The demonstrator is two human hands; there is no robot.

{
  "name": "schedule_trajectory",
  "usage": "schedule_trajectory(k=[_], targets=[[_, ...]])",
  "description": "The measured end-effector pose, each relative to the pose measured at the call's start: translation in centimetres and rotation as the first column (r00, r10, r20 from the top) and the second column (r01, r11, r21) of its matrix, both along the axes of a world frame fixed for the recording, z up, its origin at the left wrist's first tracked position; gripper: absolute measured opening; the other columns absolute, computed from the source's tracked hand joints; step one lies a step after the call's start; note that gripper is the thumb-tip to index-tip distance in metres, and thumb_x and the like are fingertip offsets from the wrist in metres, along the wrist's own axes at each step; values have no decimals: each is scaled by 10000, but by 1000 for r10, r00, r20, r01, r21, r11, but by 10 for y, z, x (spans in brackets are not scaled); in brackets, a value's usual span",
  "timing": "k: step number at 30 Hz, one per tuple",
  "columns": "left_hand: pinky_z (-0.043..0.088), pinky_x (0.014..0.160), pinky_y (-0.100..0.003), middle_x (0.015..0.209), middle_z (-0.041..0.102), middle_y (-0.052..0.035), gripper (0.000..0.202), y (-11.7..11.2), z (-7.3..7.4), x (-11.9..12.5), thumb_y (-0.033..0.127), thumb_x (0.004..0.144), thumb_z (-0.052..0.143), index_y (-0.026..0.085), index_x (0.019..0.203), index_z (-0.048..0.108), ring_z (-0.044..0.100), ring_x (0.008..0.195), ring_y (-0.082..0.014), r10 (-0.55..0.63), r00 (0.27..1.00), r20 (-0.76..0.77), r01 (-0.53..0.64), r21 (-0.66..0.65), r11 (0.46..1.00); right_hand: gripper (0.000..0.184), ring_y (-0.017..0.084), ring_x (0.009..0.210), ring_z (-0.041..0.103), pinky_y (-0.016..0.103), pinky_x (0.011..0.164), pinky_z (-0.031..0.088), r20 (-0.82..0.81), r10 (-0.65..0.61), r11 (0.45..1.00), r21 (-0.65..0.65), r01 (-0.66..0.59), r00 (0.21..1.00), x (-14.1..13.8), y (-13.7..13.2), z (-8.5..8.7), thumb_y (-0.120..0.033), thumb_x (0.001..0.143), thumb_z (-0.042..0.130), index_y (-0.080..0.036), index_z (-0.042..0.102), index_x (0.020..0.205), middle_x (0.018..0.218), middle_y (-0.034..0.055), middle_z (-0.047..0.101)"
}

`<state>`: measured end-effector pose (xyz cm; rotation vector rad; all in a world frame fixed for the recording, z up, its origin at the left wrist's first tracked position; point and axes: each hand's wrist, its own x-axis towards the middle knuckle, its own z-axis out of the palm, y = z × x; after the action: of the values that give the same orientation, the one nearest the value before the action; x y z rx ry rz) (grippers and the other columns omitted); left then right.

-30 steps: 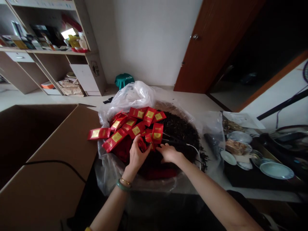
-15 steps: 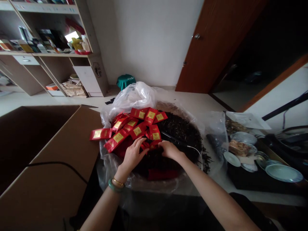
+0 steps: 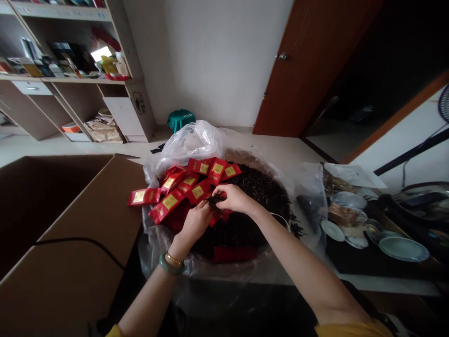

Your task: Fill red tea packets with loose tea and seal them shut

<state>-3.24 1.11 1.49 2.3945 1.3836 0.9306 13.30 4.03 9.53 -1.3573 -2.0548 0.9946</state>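
Close together over a heap of dark dried leaves that look like tea [image 3: 264,189] are my two hands. My left hand [image 3: 197,222], with a gold and a green bangle at the wrist, is closed against a clump of tea leaves [image 3: 213,201]. From the other side, my right hand [image 3: 233,199] pinches the same clump with bent fingers. Red packets [image 3: 198,191] with yellow labels lie piled on the heap, left of and behind my hands. A bit of red shows just beneath my fingers; what it belongs to is partly hidden. Nearer me lies a plain red packet [image 3: 234,254].
Clear plastic [image 3: 196,140] lines the round container of leaves. An open cardboard box [image 3: 70,234] stands at left, a dark cable across it. Bowls and a lid [image 3: 403,247] sit on a dark surface at right. Behind are shelves [image 3: 63,79] and a brown door [image 3: 298,61].
My right hand has moved left and up to meet my left hand, and a clump of leaves now shows between them. The dark pen-like tool beside the packets is now hidden. The view shifted slightly.
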Motion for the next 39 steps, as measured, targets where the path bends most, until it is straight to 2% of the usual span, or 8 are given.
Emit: schedule_trajectory(k=[6,12,18,23,27,32,35,39], targets=[[560,821,-318,1119,639,-104,229,1,8,-15,48,772,526,192,901,648,646,1027,-216,-190,962,198,202,-41,979,191,159,782,672,213,705,474,212,23,998,51,-35,977,-2,2,-4,-76,648,670,-167,718,810,808,23,731],[590,736,-293,1295,522,-134,84,1,9,-15,150,818,565,176,825,645,608,1097,-235,-224,925,306,265,-99,959,192,194,842,674,248,737,469,388,-1,984,162,-67,922,-6,0,-1,-82,674,674,-189,720,827,859,48,734],[590,788,-358,1332,471,-125,78,3,3,-11,170,827,576,188,847,649,570,1147,-250,-174,939,298,192,-30,981,181,147,790,663,228,728,473,232,-22,979,204,-26,972,-5,-2,2,-56,709,632,-181,685,828,825,25,719],[583,788,-341,1290,509,-126,85,3,7,-14,180,849,542,188,858,627,596,1093,-229,-147,947,285,153,4,988,180,114,662,640,211,651,487,13,-116,985,127,113,993,28,1,1,-54,687,608,-168,666,815,746,-6,690],[581,716,-286,1274,514,-131,113,1,13,-14,177,862,488,190,883,598,585,1104,-223,-137,940,313,154,-29,988,209,119,658,630,230,644,493,145,-66,998,30,63,987,48,-6,-3,-63,702,599,-163,669,872,771,5,681],[541,827,-320,1192,536,-120,129,3,19,-7,119,829,465,189,838,573,574,1099,-208,-157,936,314,166,0,986,361,159,930,622,285,851,469,202,134,964,198,-175,970,29,-20,-1,-81,730,636,-190,655,1074,1060,63,666],[494,920,-357,1148,548,-104,141,7,20,-3,102,818,454,193,822,562,550,1125,-204,-163,937,309,156,48,987,270,151,846,635,278,810,471,196,113,967,202,-153,974,14,-20,1,-88,772,617,-176,672,1021,936,49,694],[512,876,-334,1177,547,-108,120,8,16,-1,136,847,443,194,840,548,559,1117,-200,-152,914,377,174,-23,985,174,150,769,628,258,741,459,252,64,972,204,-118,965,8,-15,-1,-101,765,645,-154,692,923,840,45,696]])
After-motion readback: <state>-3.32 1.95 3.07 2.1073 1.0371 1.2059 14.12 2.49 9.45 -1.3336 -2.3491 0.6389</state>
